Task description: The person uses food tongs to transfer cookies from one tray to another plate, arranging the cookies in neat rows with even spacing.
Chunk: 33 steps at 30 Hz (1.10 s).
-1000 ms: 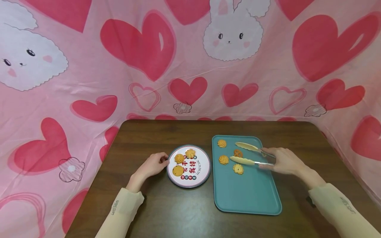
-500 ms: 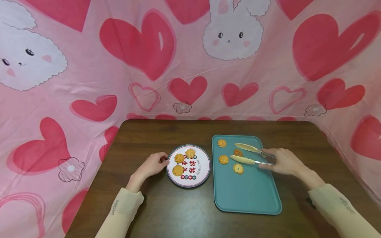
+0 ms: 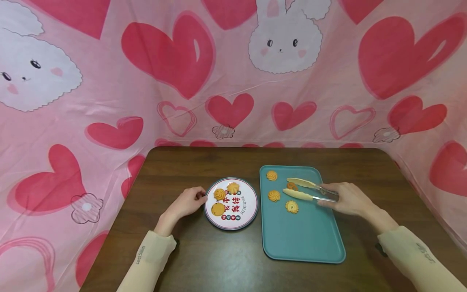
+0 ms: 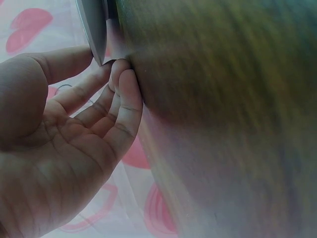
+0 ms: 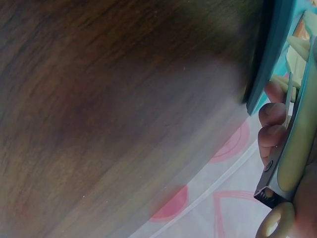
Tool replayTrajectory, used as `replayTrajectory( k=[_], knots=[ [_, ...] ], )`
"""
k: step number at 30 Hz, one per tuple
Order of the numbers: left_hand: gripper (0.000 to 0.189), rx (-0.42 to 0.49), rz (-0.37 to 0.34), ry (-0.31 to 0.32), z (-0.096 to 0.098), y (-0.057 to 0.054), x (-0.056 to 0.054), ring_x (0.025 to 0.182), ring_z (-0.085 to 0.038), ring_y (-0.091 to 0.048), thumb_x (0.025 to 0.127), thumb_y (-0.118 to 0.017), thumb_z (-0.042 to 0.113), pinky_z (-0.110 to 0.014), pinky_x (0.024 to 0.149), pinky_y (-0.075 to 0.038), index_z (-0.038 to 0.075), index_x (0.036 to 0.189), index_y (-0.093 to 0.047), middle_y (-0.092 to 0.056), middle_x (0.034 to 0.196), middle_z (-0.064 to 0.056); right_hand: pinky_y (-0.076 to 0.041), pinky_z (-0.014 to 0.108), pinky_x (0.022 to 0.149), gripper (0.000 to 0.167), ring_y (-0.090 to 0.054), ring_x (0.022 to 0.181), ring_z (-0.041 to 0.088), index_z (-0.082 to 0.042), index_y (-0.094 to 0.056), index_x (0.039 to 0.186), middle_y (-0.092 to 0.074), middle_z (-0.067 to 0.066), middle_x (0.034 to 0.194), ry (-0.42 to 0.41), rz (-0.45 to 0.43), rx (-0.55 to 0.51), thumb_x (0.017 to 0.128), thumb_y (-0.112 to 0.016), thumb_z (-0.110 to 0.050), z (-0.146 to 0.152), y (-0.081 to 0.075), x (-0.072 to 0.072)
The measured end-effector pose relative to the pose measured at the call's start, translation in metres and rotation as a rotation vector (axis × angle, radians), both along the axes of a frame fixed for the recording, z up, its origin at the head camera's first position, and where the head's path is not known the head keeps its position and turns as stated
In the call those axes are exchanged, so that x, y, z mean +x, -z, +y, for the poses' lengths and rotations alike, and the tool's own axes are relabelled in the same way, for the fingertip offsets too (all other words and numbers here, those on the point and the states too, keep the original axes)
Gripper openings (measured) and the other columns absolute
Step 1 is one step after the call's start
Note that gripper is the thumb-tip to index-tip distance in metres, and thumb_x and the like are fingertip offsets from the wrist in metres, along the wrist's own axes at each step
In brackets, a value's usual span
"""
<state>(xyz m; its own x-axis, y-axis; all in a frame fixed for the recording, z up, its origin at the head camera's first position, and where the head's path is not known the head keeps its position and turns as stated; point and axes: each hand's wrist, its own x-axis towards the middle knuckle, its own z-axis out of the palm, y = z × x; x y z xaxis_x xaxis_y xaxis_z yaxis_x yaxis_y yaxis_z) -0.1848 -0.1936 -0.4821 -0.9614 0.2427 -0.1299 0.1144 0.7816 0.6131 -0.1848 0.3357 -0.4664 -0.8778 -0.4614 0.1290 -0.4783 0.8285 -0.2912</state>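
Observation:
My left hand (image 3: 187, 201) pinches the left rim of a round white plate (image 3: 233, 226) with printed characters; in the left wrist view the thumb and forefinger meet at the plate's edge. Three cookies (image 3: 219, 194) lie on that plate. In my right hand (image 3: 348, 197) is a pair of tongs (image 3: 298, 195) with cream tips and metal arms, its fingers wrapped around them in the right wrist view. The tongs' spread tips reach over a green-blue tray (image 3: 303, 239), one on each side of a small pretzel (image 3: 292, 186).
Two swirled cookies (image 3: 274, 196) sit at the tray's left side, and a flower-shaped cookie (image 3: 292, 207) lies just below the tongs. Plate and tray stand side by side on a dark wooden table (image 3: 204, 259). A pink heart-printed cloth (image 3: 233, 81) hangs behind.
The tongs' tips have come slightly closer together around the pretzel. My left hand, the plate and the cookies stay where they were.

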Motion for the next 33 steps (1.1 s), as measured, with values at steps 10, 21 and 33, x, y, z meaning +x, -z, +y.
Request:
replayTrajectory(
  k=[10, 21, 33],
  knots=[
    [0.021, 0.003, 0.000, 0.003, 0.000, -0.001, 0.001, 0.076, -0.017, -0.054, 0.095, -0.068, 0.017, -0.034, 0.071, -0.047, 0.005, 0.112, -0.068, -0.060, 0.084, -0.002, -0.053, 0.051, 0.079, 0.066, -0.070, 0.094, 0.026, -0.004, -0.068, 0.127, -0.072, 0.012, 0.111, -0.007, -0.014, -0.014, 0.085, -0.074, -0.054, -0.001, -0.002, 0.001],
    [0.021, 0.012, -0.006, 0.007, 0.000, -0.001, 0.001, 0.076, -0.018, -0.053, 0.095, -0.068, 0.017, -0.034, 0.070, -0.046, 0.005, 0.112, -0.068, -0.060, 0.084, -0.002, -0.054, 0.052, 0.079, 0.064, -0.070, 0.095, 0.028, -0.004, -0.067, 0.127, -0.072, 0.014, 0.112, -0.023, -0.012, -0.013, 0.085, -0.075, -0.052, 0.000, -0.003, -0.001],
    [0.021, 0.010, -0.006, 0.008, 0.000, 0.000, 0.000, 0.075, -0.018, -0.053, 0.095, -0.068, 0.017, -0.033, 0.069, -0.046, 0.005, 0.112, -0.068, -0.059, 0.083, -0.002, -0.055, 0.046, 0.074, 0.066, -0.061, 0.076, 0.013, -0.002, -0.067, 0.127, -0.073, 0.013, 0.108, -0.013, -0.030, -0.003, 0.085, -0.075, -0.052, -0.003, -0.015, -0.005]
  ],
)
